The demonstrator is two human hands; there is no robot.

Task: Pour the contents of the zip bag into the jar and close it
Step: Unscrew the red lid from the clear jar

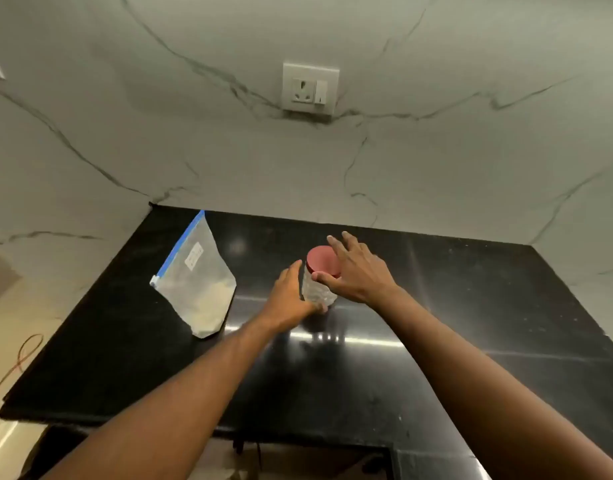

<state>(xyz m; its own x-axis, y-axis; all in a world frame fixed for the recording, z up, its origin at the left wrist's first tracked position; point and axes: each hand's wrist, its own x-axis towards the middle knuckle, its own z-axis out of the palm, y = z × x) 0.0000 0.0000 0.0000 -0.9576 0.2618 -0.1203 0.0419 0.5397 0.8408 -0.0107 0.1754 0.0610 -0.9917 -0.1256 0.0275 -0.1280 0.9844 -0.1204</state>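
A clear patterned jar (pixel 317 292) with a red lid (pixel 321 259) stands upright on the black counter (pixel 471 341). My left hand (pixel 291 296) wraps around the jar's lower body from the left. My right hand (pixel 357 268) rests on the lid from the right, thumb against the lid's near edge and fingers spread over its top. To the left stands a clear zip bag (pixel 199 285) with a blue seal strip, a white label and pale powder in its lower part. The bag's zip looks shut.
A marble wall with a white power socket (pixel 310 87) rises behind the counter. The counter's left edge drops to a pale floor with an orange cable (pixel 24 355). A cut-out notch opens at the counter's near edge.
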